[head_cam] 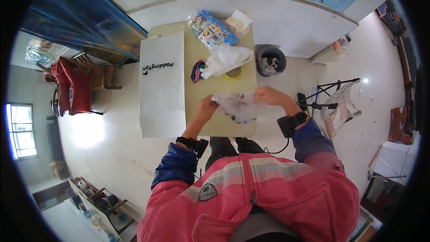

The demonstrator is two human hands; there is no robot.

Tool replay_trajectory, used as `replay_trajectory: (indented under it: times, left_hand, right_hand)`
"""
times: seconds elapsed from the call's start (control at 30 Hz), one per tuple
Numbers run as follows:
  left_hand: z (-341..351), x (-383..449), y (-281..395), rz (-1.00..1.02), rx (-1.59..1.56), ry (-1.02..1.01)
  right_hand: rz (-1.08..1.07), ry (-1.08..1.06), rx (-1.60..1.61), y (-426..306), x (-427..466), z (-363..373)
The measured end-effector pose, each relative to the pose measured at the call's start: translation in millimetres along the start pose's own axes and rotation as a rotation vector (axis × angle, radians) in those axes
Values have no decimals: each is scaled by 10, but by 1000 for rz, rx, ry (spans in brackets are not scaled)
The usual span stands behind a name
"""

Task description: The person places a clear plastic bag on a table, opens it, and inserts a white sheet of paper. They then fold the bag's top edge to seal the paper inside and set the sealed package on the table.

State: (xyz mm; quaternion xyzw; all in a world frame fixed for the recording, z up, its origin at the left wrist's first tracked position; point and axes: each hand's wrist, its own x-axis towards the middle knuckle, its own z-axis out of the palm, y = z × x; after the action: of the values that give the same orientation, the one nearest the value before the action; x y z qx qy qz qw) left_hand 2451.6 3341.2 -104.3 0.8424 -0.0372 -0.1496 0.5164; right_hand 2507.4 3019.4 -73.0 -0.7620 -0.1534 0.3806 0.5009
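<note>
A clear plastic bag (237, 106) with small dark items in it is stretched between my hands over the near part of a pale yellow table (198, 90). My left hand (205, 107) grips its left upper corner, and my right hand (268, 95) holds its right end, slightly blurred. Beyond them lie a crumpled white plastic bag (230, 57), a roll of yellow tape (233, 73) partly under it, and a coil of multicoloured ribbon (197, 71). Farther back is a blue printed package (215, 32) with clear wrapping.
A white sheet with printed lettering (162, 101) covers the table's left side. A lined waste bin (271, 61) stands at its right. Crumpled paper (239, 23) lies at the back by the wall. A folding stand with a plastic bag (339, 104) is farther right; a red-covered chair (72, 87) is left.
</note>
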Motion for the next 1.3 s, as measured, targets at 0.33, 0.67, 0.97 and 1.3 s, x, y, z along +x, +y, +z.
replay_trajectory:
  times: [0.33,0.67,0.97,1.3]
  left_hand:
    - [-173,-35,-366,-500,-957,321]
    - [350,-99,-213,-182,-1492,-39]
    - [332,-63,-177,-227,-621,-295]
    - [256,1560,-171,465,651,153]
  right_hand:
    - [-162,243,1227,-65,-291,-94]
    - [434,220,1349,333,625,1193]
    - [62,223,1557,35,461,1065]
    - [33,862,1460,1047,-522,1098]
